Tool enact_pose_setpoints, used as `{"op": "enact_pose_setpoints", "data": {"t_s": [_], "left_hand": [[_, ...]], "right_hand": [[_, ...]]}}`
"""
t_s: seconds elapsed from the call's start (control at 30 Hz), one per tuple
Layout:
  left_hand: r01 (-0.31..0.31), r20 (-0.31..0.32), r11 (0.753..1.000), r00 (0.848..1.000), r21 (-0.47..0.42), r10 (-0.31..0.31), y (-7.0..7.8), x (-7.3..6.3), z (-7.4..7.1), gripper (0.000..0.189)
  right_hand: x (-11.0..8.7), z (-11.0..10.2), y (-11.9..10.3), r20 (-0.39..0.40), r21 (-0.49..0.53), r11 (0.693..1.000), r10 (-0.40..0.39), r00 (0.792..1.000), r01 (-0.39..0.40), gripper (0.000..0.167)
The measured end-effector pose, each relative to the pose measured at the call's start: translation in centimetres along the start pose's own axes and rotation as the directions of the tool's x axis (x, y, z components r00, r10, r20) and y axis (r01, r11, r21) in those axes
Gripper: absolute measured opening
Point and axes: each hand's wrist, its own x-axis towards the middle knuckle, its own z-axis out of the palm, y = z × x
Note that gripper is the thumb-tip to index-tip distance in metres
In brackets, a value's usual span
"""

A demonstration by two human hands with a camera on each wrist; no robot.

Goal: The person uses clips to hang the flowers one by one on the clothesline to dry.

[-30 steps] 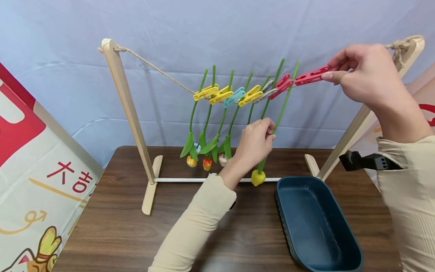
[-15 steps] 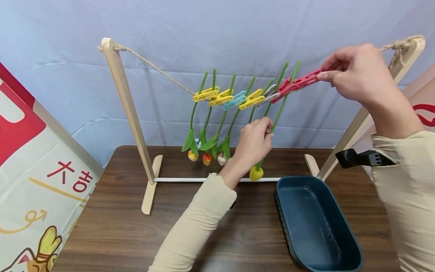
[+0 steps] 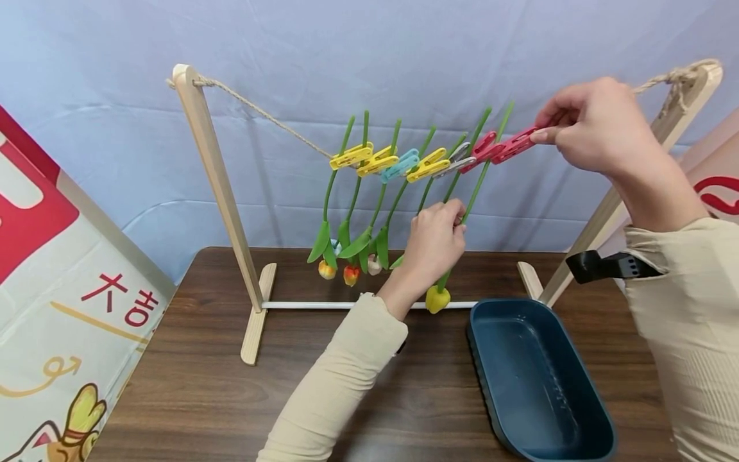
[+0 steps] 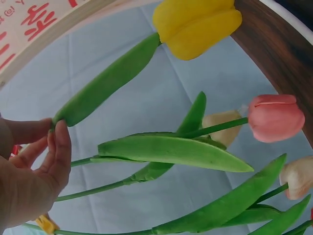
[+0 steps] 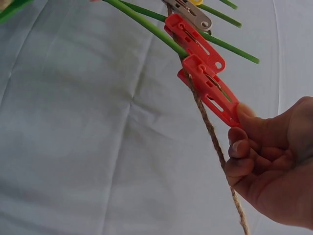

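Observation:
My left hand (image 3: 435,240) pinches the green stem of a yellow tulip (image 4: 195,24), which hangs bloom down with its stem crossing the rope. The right hand (image 3: 600,125) pinches the handle ends of a red clothespin (image 5: 210,90). In the right wrist view that clothespin's tips sit over the rope (image 5: 210,127) and the tulip stem. Another red clothespin (image 5: 195,41) is right beside it on the rope. To its left, a grey clothespin (image 3: 453,168), a blue clothespin (image 3: 399,165) and several yellow ones hold more tulips upside down, among them a pink tulip (image 4: 276,117).
A wooden frame (image 3: 216,186) carries the rope between two posts, with a white bar (image 3: 308,306) low across it. The dark blue basin (image 3: 479,359) stands at the right on the brown table (image 3: 190,391). Behind hangs a pale blue cloth (image 3: 404,51).
My right hand has moved left and slightly down, bringing the red clothespin onto the yellow tulip's stem at the rope. The left hand keeps its hold on the stem, almost in place.

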Motion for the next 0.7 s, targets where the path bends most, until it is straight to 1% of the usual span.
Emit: {"op": "enact_pose_setpoints", "data": {"t_s": [0.17,0.37,0.53,0.7], "left_hand": [[-0.005,0.003,1.0,1.0,0.016,0.005,0.5,0.3,0.2,0.003],[-0.032,0.016,0.999,0.999,0.023,0.031,0.9,0.6,0.6,0.005],[-0.044,0.024,0.998,0.999,0.048,0.043,1.0,0.6,0.8,0.007],[-0.059,0.06,0.995,0.997,0.081,0.054,1.0,0.6,1.0,0.011]], "right_hand": [[0.1,0.2,-0.3,0.008,-0.011,1.0,-0.017,1.0,0.017,0.015],[0.2,0.6,-0.6,0.002,-0.019,1.0,-0.017,1.0,0.017,0.016],[0.2,1.0,-0.8,-0.008,-0.009,1.0,-0.005,1.0,0.005,0.017],[0.1,1.5,-1.0,-0.016,-0.008,1.0,0.026,1.0,-0.026,0.019]]}}
